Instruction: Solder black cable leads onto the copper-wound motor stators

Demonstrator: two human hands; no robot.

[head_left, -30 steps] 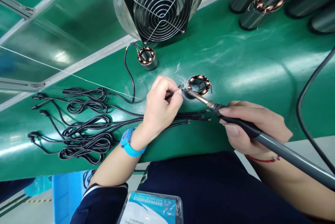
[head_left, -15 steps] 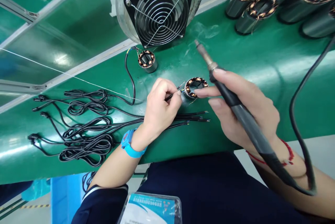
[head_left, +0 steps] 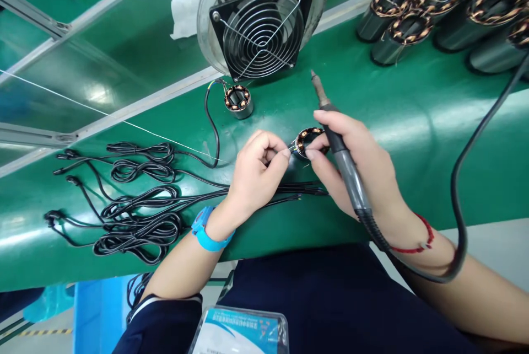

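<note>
A small motor stator with copper windings sits on the green bench between my hands. My left hand is pinched at its left side, on the end of a black power cable whose thin wires meet the windings; the fingers mostly cover the cable. In my right hand is a soldering iron, its tip pointing up and away from the stator. Thumb and a finger of that hand also reach the stator's near rim. A second stator, wired to a black cable, stands farther back.
Coiled black power cables lie at left, their stripped ends running under my left hand. A fan with a wire guard stands at the back. Several larger stators crowd the back right. A thin pale strand stretches in from the left.
My right hand has moved left, bringing its thumb and finger to the stator's rim. The soldering iron has turned more upright. My left hand stays at the wires.
</note>
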